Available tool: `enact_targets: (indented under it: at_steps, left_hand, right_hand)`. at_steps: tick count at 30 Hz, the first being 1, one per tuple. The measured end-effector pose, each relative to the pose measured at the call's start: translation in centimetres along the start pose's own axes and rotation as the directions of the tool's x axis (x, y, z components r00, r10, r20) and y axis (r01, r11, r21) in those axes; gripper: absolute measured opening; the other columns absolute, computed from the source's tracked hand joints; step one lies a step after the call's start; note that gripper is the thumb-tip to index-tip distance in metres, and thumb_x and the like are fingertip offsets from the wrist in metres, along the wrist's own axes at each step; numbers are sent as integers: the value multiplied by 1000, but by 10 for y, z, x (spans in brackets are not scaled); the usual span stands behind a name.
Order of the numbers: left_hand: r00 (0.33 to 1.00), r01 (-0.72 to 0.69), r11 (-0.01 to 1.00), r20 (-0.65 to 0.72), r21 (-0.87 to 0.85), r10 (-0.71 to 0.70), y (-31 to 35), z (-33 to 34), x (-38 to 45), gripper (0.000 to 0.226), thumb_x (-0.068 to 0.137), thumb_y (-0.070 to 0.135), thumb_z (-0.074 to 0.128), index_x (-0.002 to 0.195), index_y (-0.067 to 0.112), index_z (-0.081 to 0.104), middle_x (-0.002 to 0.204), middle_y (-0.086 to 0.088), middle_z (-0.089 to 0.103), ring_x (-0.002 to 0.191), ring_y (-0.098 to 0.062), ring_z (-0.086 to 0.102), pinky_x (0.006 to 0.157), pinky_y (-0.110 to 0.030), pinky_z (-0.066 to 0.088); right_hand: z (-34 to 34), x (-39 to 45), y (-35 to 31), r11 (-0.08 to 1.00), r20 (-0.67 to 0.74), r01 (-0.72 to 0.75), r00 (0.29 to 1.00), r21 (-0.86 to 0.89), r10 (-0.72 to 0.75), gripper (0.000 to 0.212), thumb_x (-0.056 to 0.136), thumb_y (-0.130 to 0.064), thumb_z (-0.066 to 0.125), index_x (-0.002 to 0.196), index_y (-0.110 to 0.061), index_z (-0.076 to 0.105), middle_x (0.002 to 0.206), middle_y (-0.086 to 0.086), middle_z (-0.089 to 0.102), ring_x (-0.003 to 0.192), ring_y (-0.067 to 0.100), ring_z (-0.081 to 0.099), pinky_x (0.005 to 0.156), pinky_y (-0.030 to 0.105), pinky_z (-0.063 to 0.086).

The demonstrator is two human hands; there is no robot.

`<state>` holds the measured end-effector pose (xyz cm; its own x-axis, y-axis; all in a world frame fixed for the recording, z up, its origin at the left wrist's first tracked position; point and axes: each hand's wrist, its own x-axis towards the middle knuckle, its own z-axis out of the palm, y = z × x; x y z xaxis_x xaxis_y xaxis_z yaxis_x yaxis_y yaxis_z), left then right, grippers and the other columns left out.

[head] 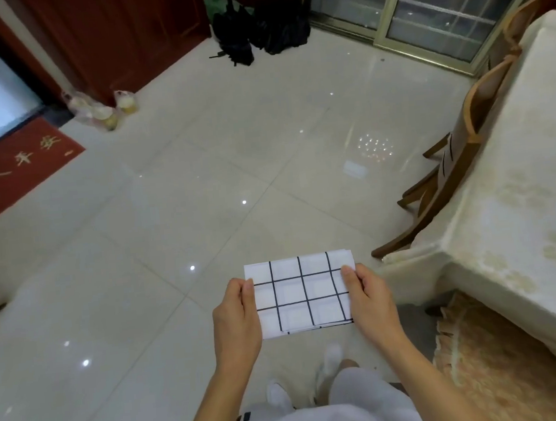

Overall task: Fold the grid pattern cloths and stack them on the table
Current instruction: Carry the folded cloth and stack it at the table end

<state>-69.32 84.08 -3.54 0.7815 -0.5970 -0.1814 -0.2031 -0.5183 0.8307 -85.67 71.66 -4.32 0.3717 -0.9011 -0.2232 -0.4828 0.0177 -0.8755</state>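
Our two bare hands held out level in front of us, each gripping one side of what we hold.

Our left hand [235, 311] has its thumb on top at the left edge and its fingers curled underneath, back of the hand facing up. Our right hand [369, 295] mirrors it on the right edge, thumb over the top, fingers tucked below. Both forearms reach forward from the bottom of the view, bare and angled slightly inward, wrists straight. The hands sit at about the same height, well apart, palms turned toward each other.
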Motion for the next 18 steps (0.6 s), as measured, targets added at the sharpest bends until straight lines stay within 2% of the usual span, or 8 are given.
enact_targets:
  at_steps: [2, 5, 9, 11, 13, 16, 18]
  left_hand:
    - [1000, -12, 1000, 20, 13, 12, 8, 7, 24, 34, 104, 34, 38, 78, 16, 50, 58, -1, 49, 50, -6, 40, 47, -21, 32]
    - [998, -35, 999, 47, 15, 34, 25, 25, 63, 34, 104, 32, 40, 75, 18, 47, 57, 2, 45, 51, -6, 40, 48, -21, 32]
    - [995, -60, 998, 87, 37, 56, 52, 62, 123, 33, 105, 31, 40, 75, 17, 48, 59, 0, 48, 53, -5, 41, 48, -21, 32]
    - [991, -69, 996, 116, 58, 62, 70, 86, 156, 33, 105, 31, 40, 76, 18, 48, 61, -6, 51, 53, -5, 41, 48, -21, 31]
    - [988, -83, 994, 140, 73, 72, 93, 114, 187, 32, 104, 32, 40, 77, 17, 50, 65, -12, 56, 53, -6, 42, 48, -21, 32]
    - [982, -99, 992, 171, 74, 85, 132, 155, 227, 32, 104, 31, 40, 78, 17, 50, 65, -9, 56, 55, -5, 44, 49, -21, 34]
    - [977, -115, 990, 190, 81, 98, 155, 179, 253, 32, 104, 32, 39, 78, 18, 50, 64, -5, 56, 54, -4, 46, 48, -20, 35]
  right_hand:
    - [1, 21, -2, 1000, -33, -26, 999, 6, 26, 37, 105, -33, 45, 83, -6, 58, 74, 13, 63, 70, 31, 61, 58, 46, 49]
    - [-1, 58, -4, 999, -97, -33, 995, 0, 33, 43, 105, -37, 43, 79, -5, 55, 71, 13, 60, 68, 32, 58, 60, 50, 47]
    - [-14, 120, -8, 999, -165, -44, 985, 4, 44, 45, 105, -33, 44, 72, -3, 47, 66, 17, 53, 57, 16, 43, 55, 40, 37]
    - [-27, 155, -8, 998, -185, -66, 980, 9, 67, 45, 105, -32, 44, 71, -3, 48, 66, 18, 54, 56, 12, 42, 54, 35, 34]
    - [-45, 194, -8, 996, -203, -87, 975, 16, 89, 46, 104, -33, 44, 71, -2, 49, 66, 19, 55, 56, 16, 42, 53, 34, 34]
    - [-73, 252, -7, 993, -228, -113, 966, 38, 119, 48, 104, -35, 43, 74, 1, 52, 67, 19, 57, 59, 31, 48, 53, 39, 38]
    - [-91, 285, -7, 991, -247, -119, 961, 53, 128, 49, 104, -36, 43, 73, 1, 51, 66, 20, 55, 56, 28, 45, 51, 35, 36]
